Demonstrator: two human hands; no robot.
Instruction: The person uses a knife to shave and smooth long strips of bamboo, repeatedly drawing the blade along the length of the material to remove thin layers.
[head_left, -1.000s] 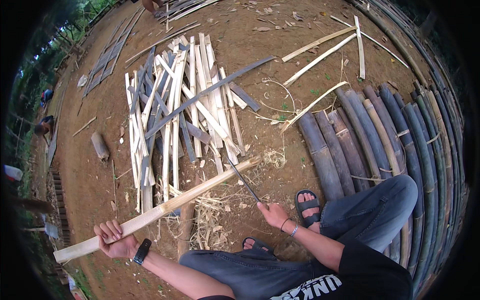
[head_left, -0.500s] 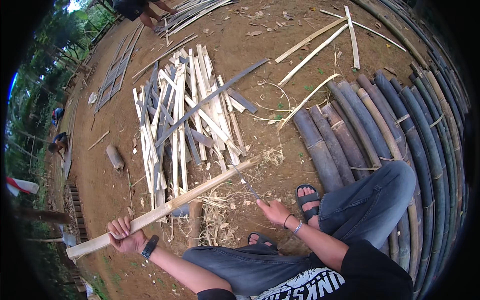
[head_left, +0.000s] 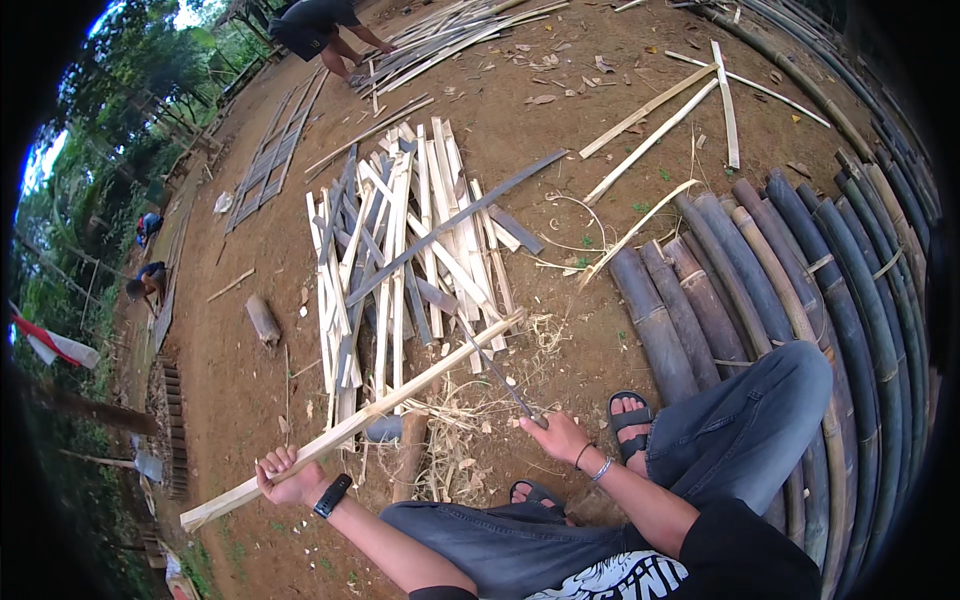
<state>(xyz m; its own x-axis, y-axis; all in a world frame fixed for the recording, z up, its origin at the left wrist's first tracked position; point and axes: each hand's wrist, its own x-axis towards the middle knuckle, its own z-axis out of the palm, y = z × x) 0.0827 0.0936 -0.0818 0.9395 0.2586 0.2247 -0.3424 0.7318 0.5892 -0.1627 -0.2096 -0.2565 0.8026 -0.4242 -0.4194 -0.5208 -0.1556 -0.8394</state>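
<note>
My left hand (head_left: 292, 480) is closed around the lower left part of a long pale bamboo strip (head_left: 380, 408). The strip slants up and to the right, its far end frayed. My right hand (head_left: 560, 438) grips a long, thin-bladed knife (head_left: 512, 392) by its handle. The dark blade crosses near the strip's far end; whether it touches the strip, I cannot tell. Below the strip stands a short bamboo post (head_left: 411, 455). Curled pale shavings (head_left: 458, 450) lie on the ground beside it.
A heap of split bamboo slats (head_left: 415, 240) lies ahead. Dark bamboo poles (head_left: 750, 260) are stacked at the right, beside my bent leg. A short bamboo piece (head_left: 262, 320) and a lattice frame (head_left: 275, 150) lie left. Another person (head_left: 318, 30) bends over slats at the back.
The view has shifted, so the slat heap and poles appear farther right and lower. Both hands keep their holds. My right hand with the knife appears slightly farther right and lower.
</note>
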